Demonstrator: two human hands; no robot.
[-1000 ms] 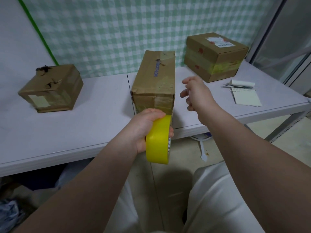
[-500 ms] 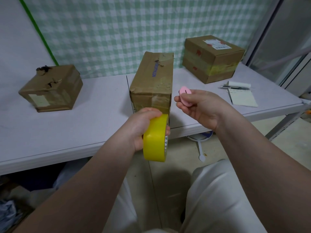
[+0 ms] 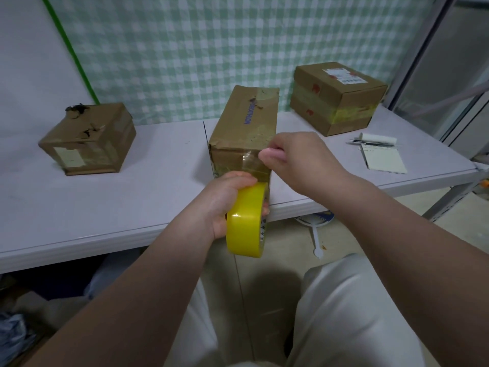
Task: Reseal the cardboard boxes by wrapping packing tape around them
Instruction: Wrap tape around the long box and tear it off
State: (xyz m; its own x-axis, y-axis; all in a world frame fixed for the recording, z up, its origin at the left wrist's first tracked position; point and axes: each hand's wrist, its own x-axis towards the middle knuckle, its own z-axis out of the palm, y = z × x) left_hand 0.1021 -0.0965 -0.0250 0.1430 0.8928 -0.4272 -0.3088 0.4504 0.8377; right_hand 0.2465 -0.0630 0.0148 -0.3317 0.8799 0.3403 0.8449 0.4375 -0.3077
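Table: left hand grips tape roll; right hand pinches pink item.

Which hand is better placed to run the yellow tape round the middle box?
Likely left: the left hand grips the tape roll at the near face of the middle box; the right hand is curled at its upper corner.

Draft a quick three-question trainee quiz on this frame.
1. True or false: the left hand grips the yellow tape roll.
2. What lies at the right end of the table? A) scissors B) notepad C) mug
3. Fill in: the right hand is at a near top ___ of the middle box.
Key: 1 true; 2 B; 3 corner.
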